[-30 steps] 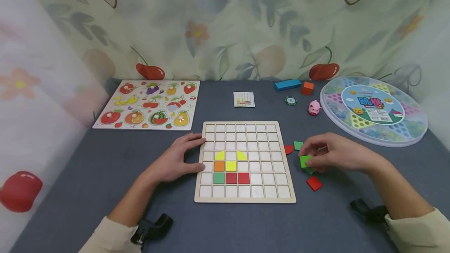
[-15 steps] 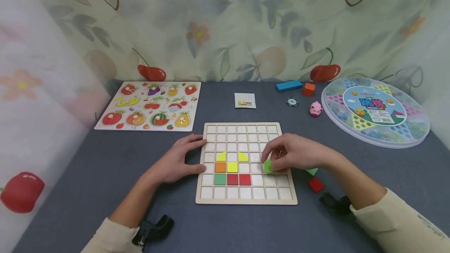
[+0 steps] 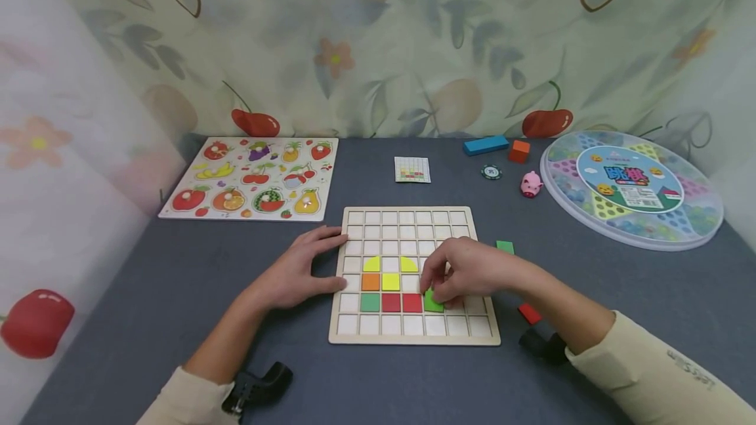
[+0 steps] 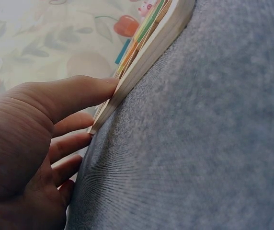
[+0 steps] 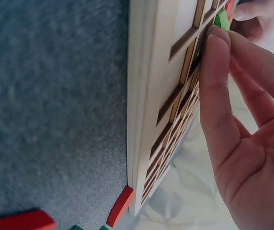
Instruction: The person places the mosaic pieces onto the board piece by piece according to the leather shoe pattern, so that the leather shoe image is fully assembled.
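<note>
A wooden grid board (image 3: 413, 340) lies on the table. My left hand (image 3: 292, 274) rests at its left edge, fingers extended; the left wrist view shows the thumb (image 4: 86, 91) against the board's side. With thumb and fingertips, my right hand (image 3: 472, 271) pinches a bright green square tile (image 3: 433, 302) at the cell just right of two red tiles (image 3: 401, 303). That row also has a darker green tile (image 3: 370, 302). Above it sit an orange tile (image 3: 371, 281), a yellow square (image 3: 390, 281) and two yellow quarter-rounds (image 3: 409, 264). My right hand covers some right-side cells.
Right of the board lie a green tile (image 3: 504, 246), a red tile (image 3: 529, 313) and a red curved piece (image 5: 120, 206). Farther back are a pattern card (image 3: 412, 170), fruit puzzle (image 3: 248, 179), blue block (image 3: 485, 145), orange cube (image 3: 519, 151), chip (image 3: 491, 172), pink pig (image 3: 531, 184) and round game box (image 3: 632, 189).
My right hand has carried the bright green tile from the loose pieces at the right, leftward over the board, to the cell beside the red tiles. The left hand has stayed at the board's edge.
</note>
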Demonstrator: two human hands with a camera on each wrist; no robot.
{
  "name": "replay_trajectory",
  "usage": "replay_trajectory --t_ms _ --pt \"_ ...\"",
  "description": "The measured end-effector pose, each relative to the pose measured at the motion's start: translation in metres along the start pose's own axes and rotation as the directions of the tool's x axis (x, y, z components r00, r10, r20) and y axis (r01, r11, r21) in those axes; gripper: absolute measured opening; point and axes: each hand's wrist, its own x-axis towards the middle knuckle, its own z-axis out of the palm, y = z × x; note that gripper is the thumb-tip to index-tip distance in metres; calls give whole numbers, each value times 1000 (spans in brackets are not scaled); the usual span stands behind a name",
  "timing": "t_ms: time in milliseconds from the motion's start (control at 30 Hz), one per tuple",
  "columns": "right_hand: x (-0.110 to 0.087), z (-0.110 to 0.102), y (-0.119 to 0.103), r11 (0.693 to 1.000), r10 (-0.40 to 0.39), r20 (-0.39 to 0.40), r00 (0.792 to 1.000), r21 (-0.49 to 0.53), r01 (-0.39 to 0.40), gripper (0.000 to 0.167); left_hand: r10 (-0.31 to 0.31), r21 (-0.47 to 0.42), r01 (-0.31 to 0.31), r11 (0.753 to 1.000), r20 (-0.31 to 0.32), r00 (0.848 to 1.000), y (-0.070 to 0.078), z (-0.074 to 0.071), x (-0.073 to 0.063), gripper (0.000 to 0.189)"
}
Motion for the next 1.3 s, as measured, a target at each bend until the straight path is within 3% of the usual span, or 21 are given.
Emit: replay_trajectory --t_ms 500,767,1033,1300 --pt "2 4 -9 985 -1 -43 999 -171 -6 15 -8 10 8 1000 -3 1000 0 0 0 76" --pt "0 5 -5 987 -21 -64 998 -158 11 16 -3 14 3 1000 -1 1000 1 0 -1 75" --pt "-19 -13 7 992 -44 -78 996 -120 35 8 -5 7 5 1000 2 1000 2 0 -1 75" --pt "-49 -33 28 996 -17 -88 996 -83 10 11 -7 9 7 1000 4 1000 3 -1 -1 75"
